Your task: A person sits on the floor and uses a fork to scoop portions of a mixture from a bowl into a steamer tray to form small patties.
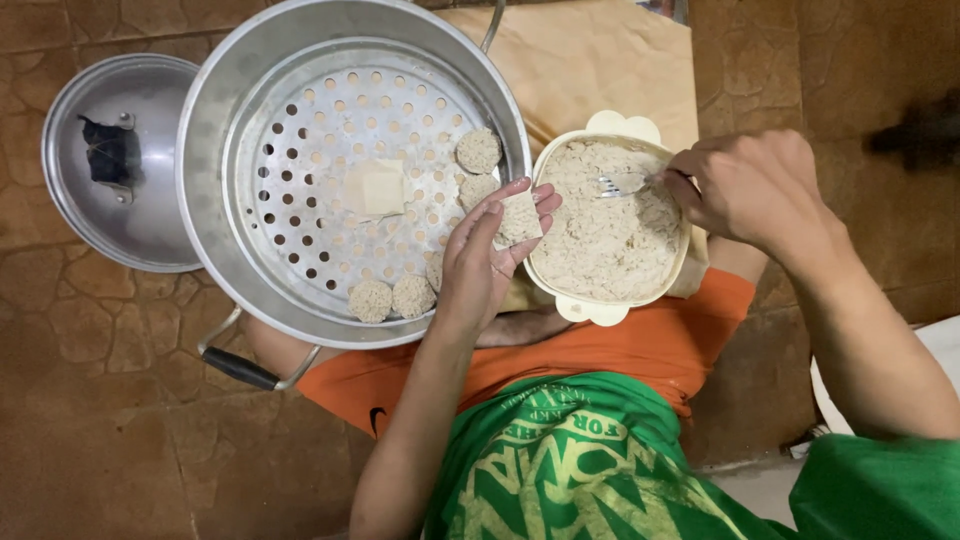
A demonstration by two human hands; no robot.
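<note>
Wrapper in the palm, fork in the filling

The left hand [490,255] lies palm up, fingers [525,195] loosely open, cradling a square wrapper [520,218] between steamer and bowl. The right hand [755,185] is closed around a fork [622,184] whose tines sit in the pale minced filling [605,240] of a cream bowl [625,127]. Beyond, 5 filled dumplings [479,150] line the perforated tray of the metal steamer pot [215,130], its lid [75,190] on the floor beside it

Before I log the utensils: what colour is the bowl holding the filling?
Cream bowl, seen best in the head view.
</note>
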